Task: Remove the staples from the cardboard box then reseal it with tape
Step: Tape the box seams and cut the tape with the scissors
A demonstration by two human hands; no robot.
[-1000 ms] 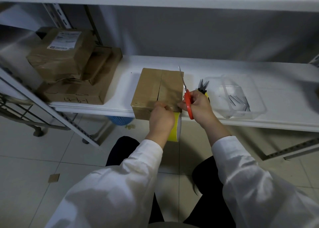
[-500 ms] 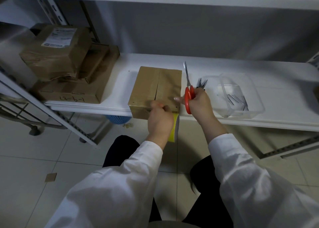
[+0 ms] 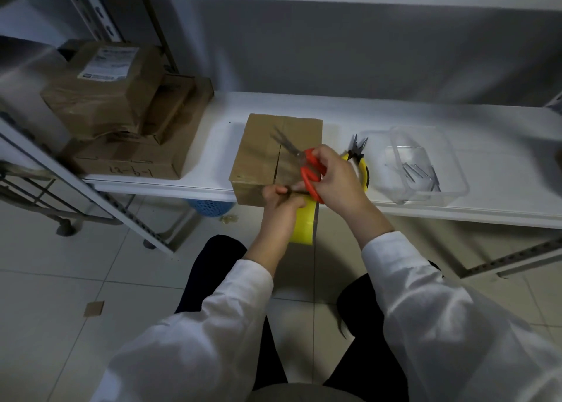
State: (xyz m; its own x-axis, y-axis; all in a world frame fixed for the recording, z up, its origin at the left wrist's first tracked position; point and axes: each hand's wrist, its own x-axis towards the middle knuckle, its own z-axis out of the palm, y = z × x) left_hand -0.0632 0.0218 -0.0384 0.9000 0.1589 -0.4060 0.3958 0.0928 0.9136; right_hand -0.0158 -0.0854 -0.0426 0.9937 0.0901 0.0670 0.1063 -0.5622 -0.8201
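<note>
A small brown cardboard box [image 3: 261, 149] sits at the front edge of the white shelf [image 3: 213, 146], its top flaps meeting along a middle seam under glossy tape. My left hand [image 3: 281, 202] grips a yellow tape roll [image 3: 302, 223] just below the box's front edge. My right hand [image 3: 337, 178] holds red-handled scissors [image 3: 308, 176] with the blades slightly apart, pointing up-left over the box top. The stretch of tape between roll and box is hidden by my fingers.
Yellow-handled pliers [image 3: 357, 155] lie right of the box. A clear plastic tub [image 3: 425, 164] holding several metal staples stands further right. Stacked brown parcels [image 3: 121, 112] fill the shelf's left end. A blue basket [image 3: 209, 208] sits on the floor under the shelf.
My right hand has swung the scissors from upright beside the box to lean left over its top. My left hand keeps the tape roll at the box's front edge.
</note>
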